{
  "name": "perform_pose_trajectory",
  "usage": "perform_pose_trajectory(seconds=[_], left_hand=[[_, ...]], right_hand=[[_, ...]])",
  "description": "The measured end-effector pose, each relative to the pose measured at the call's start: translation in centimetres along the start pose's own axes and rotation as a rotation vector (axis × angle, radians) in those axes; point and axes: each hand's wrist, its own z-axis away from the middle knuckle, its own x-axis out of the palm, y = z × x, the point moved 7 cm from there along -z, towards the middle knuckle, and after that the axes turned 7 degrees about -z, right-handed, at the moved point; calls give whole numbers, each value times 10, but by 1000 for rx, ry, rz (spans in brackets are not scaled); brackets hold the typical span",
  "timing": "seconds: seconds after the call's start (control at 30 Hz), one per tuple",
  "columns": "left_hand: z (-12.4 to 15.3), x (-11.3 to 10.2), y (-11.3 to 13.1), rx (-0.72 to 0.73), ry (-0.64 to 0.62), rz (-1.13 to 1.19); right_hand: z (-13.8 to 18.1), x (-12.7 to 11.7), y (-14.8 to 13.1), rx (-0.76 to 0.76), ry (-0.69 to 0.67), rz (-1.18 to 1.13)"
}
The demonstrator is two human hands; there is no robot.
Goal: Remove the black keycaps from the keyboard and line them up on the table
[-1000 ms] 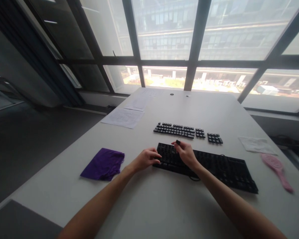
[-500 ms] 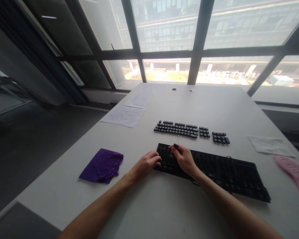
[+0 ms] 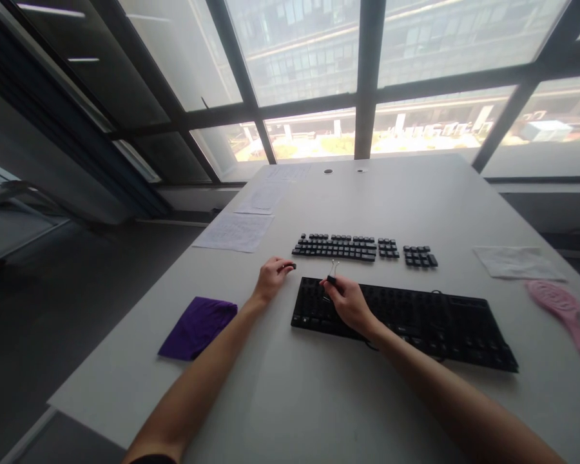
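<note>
Smooth white table supports a flat, oblong black keyboard and, just beyond it, rows of blocky dark keycaps, with the left hand pinching a small black piece near the rows and the right hand gripping a wire-handled black clip at the keyboard's left end.

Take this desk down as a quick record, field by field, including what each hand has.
left hand: pinching a small black keycap
right hand: holding a black clip with wire arms, over the keyboard
keyboard: black, lying on the white table
loose keycaps: three groups in rows, beyond the keyboard
table's left: purple cloth, papers
table's right: white sheet, pink hairbrush
</note>
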Motion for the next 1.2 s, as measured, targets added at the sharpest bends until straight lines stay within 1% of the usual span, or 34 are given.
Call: perform_pose_trajectory(seconds=[0.07,0.13,0.3,0.47,0.6,0.8,0.97,1.2], left_hand=[[-14,7,-10,-8,2,-15],[-21,12,-15,0,2,-21],[-25,17,-15,73,-37,-1],[-31,18,-17,95,-17,8],[-33,20,-18,115,-12,-3],[-31,21,-14,193,-4,-91],[-31,18,-15,174,46,-112],[-30,17,-14,159,37,-103]], right_hand=[[0,-1,0,1,7,-13],[0,-1,2,7,6,-24],[0,1,4,24,-6,-43],[0,1,2,21,-9,-41],[0,0,2,20,-7,-40],[0,0,3,33,-13,-34],[0,0,2,35,-10,-32],[0,-1,2,42,-9,-42]])
